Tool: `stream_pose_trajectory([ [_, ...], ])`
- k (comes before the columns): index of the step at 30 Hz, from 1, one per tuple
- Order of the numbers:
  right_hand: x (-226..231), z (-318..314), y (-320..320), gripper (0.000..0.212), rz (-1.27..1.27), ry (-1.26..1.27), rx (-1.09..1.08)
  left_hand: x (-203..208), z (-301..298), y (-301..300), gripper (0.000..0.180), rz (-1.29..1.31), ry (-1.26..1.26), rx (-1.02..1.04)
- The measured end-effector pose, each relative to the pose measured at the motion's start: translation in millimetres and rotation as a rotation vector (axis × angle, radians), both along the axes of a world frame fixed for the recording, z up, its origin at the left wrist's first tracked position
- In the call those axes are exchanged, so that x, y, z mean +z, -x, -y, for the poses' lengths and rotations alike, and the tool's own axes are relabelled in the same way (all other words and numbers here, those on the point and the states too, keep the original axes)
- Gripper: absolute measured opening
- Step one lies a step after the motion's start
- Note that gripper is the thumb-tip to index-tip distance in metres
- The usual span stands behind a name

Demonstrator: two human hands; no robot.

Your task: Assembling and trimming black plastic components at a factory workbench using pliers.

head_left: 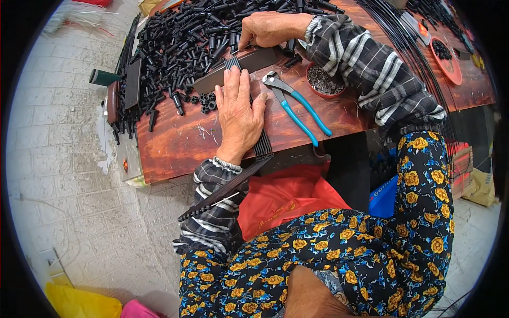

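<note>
On red-brown wooden tabletop (167, 151), apparently aligning thin black rods (262, 144): flattening left hand (239, 108), curling right hand (269, 29), obscuring any pinch; next needing steady pressure.

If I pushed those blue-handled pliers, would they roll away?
Probably not: the pliers lie flat, blue handles spread apart. They'd likely feel heaviest at the head, which looks metal. The handles may swing, since they seem hinged there.

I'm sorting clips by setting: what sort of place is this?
Probably a small workshop or home assembly spot. A large heap of black parts covers much of the wooden table, with blue-handled pliers lying beside a red bowl of small bits.
</note>
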State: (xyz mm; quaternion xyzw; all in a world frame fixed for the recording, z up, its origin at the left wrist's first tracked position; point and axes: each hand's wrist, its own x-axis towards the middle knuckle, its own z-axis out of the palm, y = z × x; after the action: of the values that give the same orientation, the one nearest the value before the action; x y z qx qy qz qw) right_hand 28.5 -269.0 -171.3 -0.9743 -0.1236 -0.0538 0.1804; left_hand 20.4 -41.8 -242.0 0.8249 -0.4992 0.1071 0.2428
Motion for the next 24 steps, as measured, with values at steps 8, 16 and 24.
stream_pose_trajectory([
  [8, -4.0, 1.5, -3.1, 0.038, -0.039, -0.084, 0.054, 0.7, -0.6, 0.7, 0.057, -0.008, -0.001, 0.0],
  [16, -0.1, -2.2, -0.6, 0.038, -0.031, -0.072, -0.011, 0.4, -2.0, -0.4, 0.057, -0.012, 0.0, 0.007],
  [24, 0.6, -0.1, -2.2, 0.039, -0.02, -0.055, 0.003, -0.1, -0.7, -0.3, 0.057, -0.006, 0.006, -0.003],
])
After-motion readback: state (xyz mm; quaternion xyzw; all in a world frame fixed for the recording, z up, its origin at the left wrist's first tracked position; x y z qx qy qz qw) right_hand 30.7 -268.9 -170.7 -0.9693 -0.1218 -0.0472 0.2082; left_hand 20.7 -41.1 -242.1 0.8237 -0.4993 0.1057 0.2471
